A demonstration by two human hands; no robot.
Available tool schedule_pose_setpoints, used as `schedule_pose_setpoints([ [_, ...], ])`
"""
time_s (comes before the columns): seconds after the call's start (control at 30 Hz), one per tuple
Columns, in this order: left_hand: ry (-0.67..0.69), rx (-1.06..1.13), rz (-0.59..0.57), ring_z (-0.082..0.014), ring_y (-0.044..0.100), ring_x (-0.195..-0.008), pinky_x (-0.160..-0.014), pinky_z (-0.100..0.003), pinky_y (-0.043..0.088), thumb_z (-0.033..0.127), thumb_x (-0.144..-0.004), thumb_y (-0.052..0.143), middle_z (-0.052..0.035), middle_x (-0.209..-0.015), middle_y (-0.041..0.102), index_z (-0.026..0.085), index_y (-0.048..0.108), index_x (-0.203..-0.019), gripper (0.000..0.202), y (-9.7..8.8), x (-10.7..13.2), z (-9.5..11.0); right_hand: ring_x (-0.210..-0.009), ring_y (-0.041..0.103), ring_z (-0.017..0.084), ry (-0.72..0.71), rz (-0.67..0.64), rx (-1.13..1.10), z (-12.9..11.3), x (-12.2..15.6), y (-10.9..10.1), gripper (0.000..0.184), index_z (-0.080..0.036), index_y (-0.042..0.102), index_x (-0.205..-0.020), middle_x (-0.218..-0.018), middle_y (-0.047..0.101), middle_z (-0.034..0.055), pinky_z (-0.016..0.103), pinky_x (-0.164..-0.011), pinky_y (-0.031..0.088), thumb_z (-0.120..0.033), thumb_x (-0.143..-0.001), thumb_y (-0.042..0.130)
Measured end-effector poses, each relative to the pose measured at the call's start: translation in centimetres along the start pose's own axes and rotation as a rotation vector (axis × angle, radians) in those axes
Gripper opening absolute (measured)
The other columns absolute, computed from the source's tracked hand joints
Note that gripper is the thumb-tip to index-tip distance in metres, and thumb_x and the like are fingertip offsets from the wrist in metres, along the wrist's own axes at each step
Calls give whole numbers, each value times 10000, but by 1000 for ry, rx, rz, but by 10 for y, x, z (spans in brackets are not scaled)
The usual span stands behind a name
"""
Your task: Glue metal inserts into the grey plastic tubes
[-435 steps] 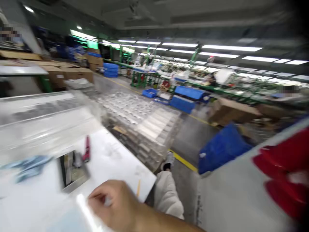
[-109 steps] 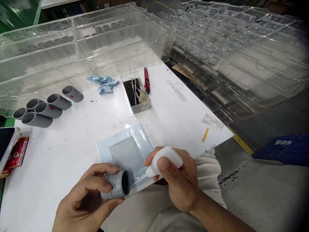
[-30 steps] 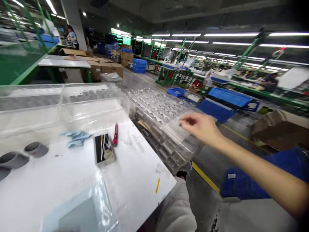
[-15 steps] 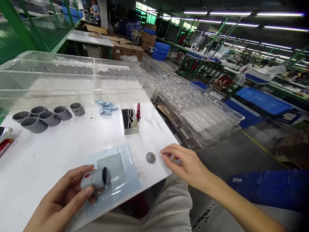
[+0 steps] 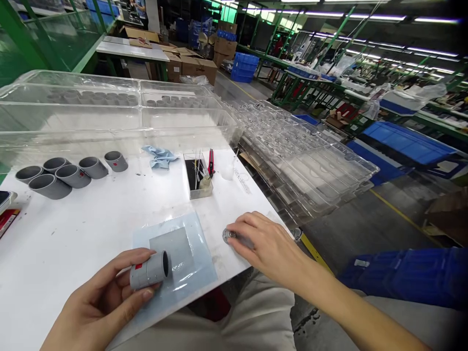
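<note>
Your right hand [image 5: 266, 246], beside the disc [image 5: 225, 236] half a second ago, now has its fingertips over it; pinching or merely touching, cannot tell. Both parts seem at hand together. Disc lies on the table [image 5: 91, 234], right of the blue sheet [image 5: 199, 248]. Your left hand [image 5: 104, 297] pinches the tube [image 5: 146, 274].

The left hand [image 5: 109, 295] and right hand [image 5: 261, 243] are bare and slim-fingered, the right forearm [image 5: 325, 292] uncovered as well, while loose pale beige trousers [image 5: 256, 317], softly creased in long folds, show below the near edge of the bench [image 5: 91, 234] and a small greyish bit of shoe [image 5: 297, 233] beyond its right edge.
</note>
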State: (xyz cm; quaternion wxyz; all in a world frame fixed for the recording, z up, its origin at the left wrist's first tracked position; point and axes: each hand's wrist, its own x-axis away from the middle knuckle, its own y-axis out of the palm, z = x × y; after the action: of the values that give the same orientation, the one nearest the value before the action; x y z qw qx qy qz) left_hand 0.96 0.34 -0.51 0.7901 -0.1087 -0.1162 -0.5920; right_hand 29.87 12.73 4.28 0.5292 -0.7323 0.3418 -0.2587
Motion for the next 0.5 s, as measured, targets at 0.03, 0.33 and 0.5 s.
schedule_pose_setpoints([
  [0.03, -7, -7, 2, -195, 763, -1043, -874, -108, 565, 482, -716, 904, 23, -1250, 752, 371, 751, -1140, 463, -1, 0, 0, -1029, 674, 242, -39, -12, -39, 0, 1, -2, 221, -223, 702, -1207, -1125, 701, 80, 395, -873, 566, -257, -1036, 567],
  [0.33, -35, -18, -13, -186, 739, -929, -766, -135, 573, 510, -727, 890, 4, -1106, 792, 353, 727, -1169, 497, -1, 2, 4, -909, 714, 244, 165, 57, -47, -2, 6, 5, 221, -197, 687, -1106, -1057, 731, 74, 396, -788, 559, -374, -1036, 575],
  [0.5, -49, -67, -16, -156, 689, -721, -723, -171, 565, 564, -762, 851, 19, -779, 763, 329, 749, -1175, 486, -4, 4, 10, -823, 693, 226, 158, 62, 39, -6, -1, 10, 171, -188, 690, -1007, -948, 721, 54, 364, -714, 522, -322, -1023, 585],
])
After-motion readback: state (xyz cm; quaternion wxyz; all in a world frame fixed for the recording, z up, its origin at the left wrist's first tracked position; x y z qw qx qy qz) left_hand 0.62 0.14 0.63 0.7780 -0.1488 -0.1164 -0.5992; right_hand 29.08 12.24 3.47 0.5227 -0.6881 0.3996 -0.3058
